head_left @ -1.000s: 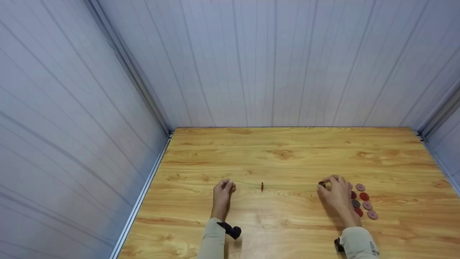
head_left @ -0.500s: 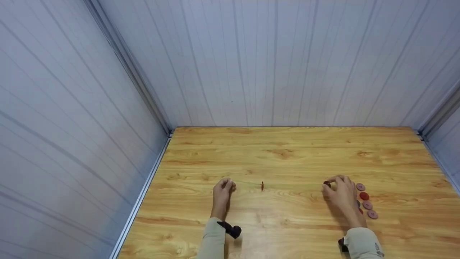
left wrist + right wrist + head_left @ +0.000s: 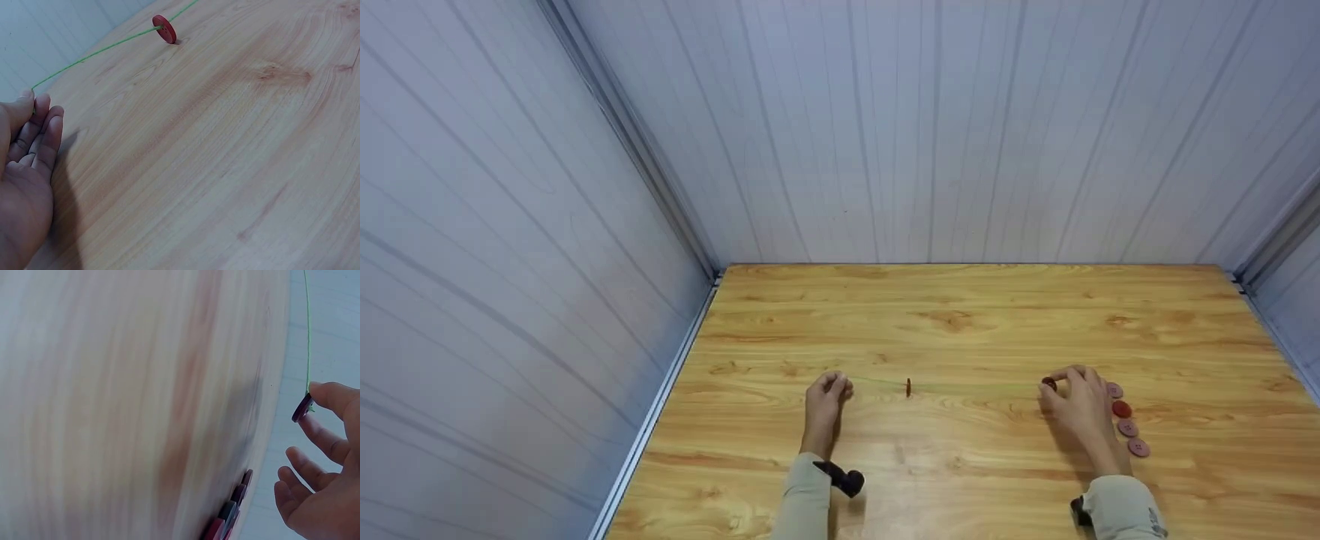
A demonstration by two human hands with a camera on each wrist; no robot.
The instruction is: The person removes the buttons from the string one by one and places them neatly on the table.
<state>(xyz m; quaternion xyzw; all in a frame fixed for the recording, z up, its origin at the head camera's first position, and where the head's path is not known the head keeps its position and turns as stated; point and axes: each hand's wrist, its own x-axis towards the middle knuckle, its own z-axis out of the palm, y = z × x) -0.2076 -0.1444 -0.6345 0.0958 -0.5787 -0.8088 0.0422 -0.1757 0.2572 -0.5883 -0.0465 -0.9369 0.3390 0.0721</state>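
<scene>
Between thumb and fingertips my left hand [image 3: 823,411] pinches one end of a thin green string [image 3: 93,54]. The string runs across above the table, and a red button [image 3: 165,29] sits threaded on it, standing on edge. At the string's other end my right hand [image 3: 1081,412] pinches a dark maroon button [image 3: 302,408] between thumb and forefinger. A short green tail of string shows at that button's face in the right wrist view. The other fingers of the right hand are loosely bent.
Beside the right hand lie loose buttons: a red one [image 3: 1122,409], several pink ones [image 3: 1138,448] and a dark grey one [image 3: 226,513]. The hand hides part of the group in the head view. Pale panel walls [image 3: 840,135] enclose the wooden table [image 3: 952,300].
My right hand has moved a little to the right with the maroon button, covering more of the loose buttons. The left hand and the red button have stayed almost still.
</scene>
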